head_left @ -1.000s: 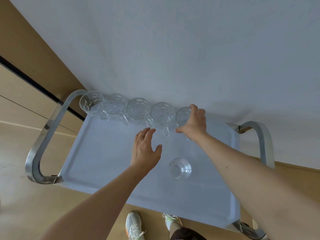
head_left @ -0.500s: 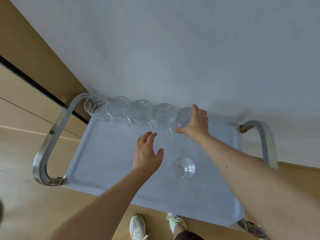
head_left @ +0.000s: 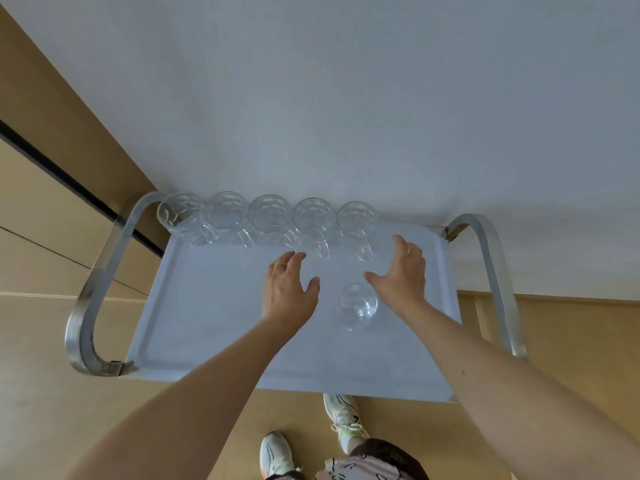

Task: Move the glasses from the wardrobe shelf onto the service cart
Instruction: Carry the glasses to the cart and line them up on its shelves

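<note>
Since the earlier frame, right hand [head_left: 401,271] has been drawn back off the fifth glass [head_left: 356,220]; fingers spread, nothing held. Left hand [head_left: 287,289] likewise open, empty. Lone glass [head_left: 356,304] sits between them at frame centre and could be knocked by either wrist. Five glasses are lined along the service cart [head_left: 207,323] tray's upper edge.

White service cart [head_left: 214,306] carries six glasses [head_left: 356,306] (five rowed).

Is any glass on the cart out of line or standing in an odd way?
Yes. One glass stands alone mid-tray, between the left hand and right hand, apart from the row of five glass mugs along the far edge. Nothing looks spilled or broken.
</note>
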Demonstrator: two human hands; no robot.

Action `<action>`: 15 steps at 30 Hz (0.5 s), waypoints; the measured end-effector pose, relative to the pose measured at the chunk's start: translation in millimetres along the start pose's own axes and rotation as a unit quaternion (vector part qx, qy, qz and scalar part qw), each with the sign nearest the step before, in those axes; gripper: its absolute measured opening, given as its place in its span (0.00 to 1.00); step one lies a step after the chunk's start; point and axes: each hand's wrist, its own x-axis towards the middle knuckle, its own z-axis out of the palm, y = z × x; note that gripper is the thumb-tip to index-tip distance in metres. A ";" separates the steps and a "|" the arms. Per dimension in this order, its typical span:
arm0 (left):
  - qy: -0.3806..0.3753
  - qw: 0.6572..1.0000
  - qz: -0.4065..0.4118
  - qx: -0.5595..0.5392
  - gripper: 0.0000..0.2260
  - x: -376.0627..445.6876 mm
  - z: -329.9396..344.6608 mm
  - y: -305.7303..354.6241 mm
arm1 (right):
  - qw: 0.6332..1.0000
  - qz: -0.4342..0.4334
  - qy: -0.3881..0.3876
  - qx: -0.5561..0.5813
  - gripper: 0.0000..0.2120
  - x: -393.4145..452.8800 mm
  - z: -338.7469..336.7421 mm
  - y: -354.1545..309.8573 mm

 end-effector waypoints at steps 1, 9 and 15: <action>-0.003 1.000 0.004 0.002 0.23 -3.0 0.6 -0.6 | 1.000 0.009 -0.008 0.006 0.43 -7.7 0.8 6.1; -0.041 0.999 0.026 0.017 0.21 -21.4 13.6 -7.1 | 0.993 0.050 -0.091 0.051 0.47 -59.8 11.9 39.7; -0.056 0.997 0.033 0.027 0.22 -30.2 16.8 -10.8 | 0.982 0.017 -0.153 0.110 0.52 -71.3 28.3 33.3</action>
